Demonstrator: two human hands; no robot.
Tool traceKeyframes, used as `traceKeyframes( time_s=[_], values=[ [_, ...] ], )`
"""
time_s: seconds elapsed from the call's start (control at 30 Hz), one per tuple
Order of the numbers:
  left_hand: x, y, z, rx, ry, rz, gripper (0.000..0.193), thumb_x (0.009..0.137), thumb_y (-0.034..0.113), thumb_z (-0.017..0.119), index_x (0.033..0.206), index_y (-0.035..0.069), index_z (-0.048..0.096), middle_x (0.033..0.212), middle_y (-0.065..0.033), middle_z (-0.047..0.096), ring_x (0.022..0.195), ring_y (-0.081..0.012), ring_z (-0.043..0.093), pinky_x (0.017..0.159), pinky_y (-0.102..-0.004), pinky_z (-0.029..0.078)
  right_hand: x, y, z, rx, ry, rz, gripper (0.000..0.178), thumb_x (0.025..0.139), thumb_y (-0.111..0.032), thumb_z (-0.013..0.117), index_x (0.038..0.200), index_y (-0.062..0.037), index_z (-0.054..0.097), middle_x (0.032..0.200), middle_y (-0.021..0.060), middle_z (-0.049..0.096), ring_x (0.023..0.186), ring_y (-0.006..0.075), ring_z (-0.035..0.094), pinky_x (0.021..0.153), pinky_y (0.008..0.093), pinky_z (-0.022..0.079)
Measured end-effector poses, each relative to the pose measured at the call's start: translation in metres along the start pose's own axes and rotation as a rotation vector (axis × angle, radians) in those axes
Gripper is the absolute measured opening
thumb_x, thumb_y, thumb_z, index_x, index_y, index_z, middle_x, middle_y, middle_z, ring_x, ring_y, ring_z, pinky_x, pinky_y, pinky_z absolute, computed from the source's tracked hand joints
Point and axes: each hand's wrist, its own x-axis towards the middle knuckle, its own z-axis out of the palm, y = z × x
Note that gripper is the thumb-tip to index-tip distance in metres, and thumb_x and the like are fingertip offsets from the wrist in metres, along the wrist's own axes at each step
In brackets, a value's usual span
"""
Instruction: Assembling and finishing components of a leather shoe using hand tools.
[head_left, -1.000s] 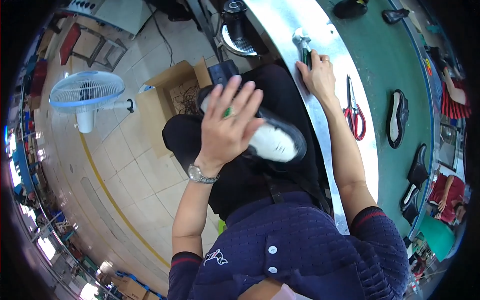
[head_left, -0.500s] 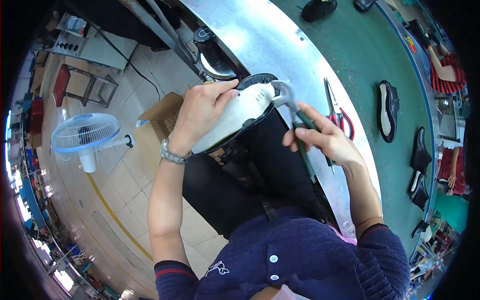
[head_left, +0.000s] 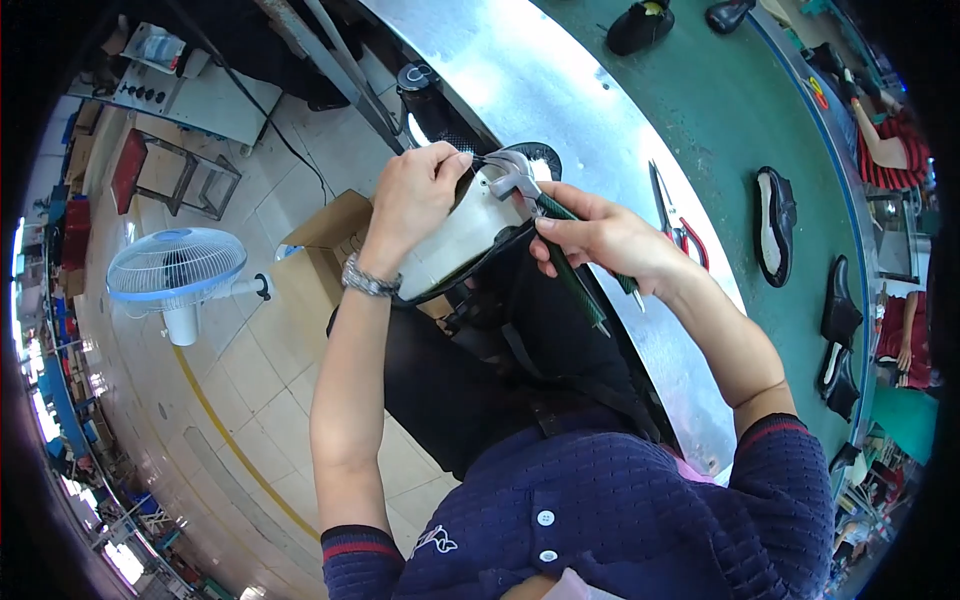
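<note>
The right hand grips green-handled pincers, their metal head at its 10 o'clock. The left hand is closed in a pinch beside that head; what its fingertips hold, I cannot tell. The black shoe with a white sole lies at the left hand's 4 o'clock, the right hand's 9 o'clock
</note>
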Motion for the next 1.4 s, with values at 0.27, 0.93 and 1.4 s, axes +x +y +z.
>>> traceKeyframes(
  time_s=[0.27,0.93,1.4],
  values=[
    [-0.064,0.047,0.006,0.024,-0.154,-0.030,0.115,0.068,0.022,0.087,0.148,-0.012,0.012,0.135,-0.0314,0.048,0.130,-0.0399,0.045,0.110,-0.0406,0.034,0.000,-0.045,-0.014,-0.862,-0.096,-0.012,0.066,0.095,-0.008,0.049,0.155,-0.0081,0.021,0.110,0.0133,0.067,0.099,0.0179,0.065,0.087,0.0305,0.048],
    [-0.091,0.035,0.058,0.275,0.367,0.184,0.077,0.065,0.014,0.083,0.132,-0.005,0.051,0.128,-0.0174,0.059,0.118,-0.0305,0.057,0.101,-0.0412,0.044,-0.013,0.030,-0.005,-1.059,0.164,-0.349,0.063,0.094,-0.007,0.057,0.149,-0.0068,0.028,0.090,0.0290,0.066,0.068,0.0456,0.063,0.060,0.0498,0.048],
    [-0.093,0.023,0.063,0.529,0.395,0.354,0.058,0.081,0.025,0.072,0.126,-0.008,0.057,0.127,-0.0247,0.059,0.116,-0.0378,0.058,0.101,-0.0436,0.045,-0.012,-0.033,0.024,-0.777,0.448,-0.469,0.054,0.094,-0.014,0.056,0.145,-0.0133,0.036,0.071,0.0260,0.062,0.071,0.0448,0.063,0.064,0.0519,0.049]
  ],
)
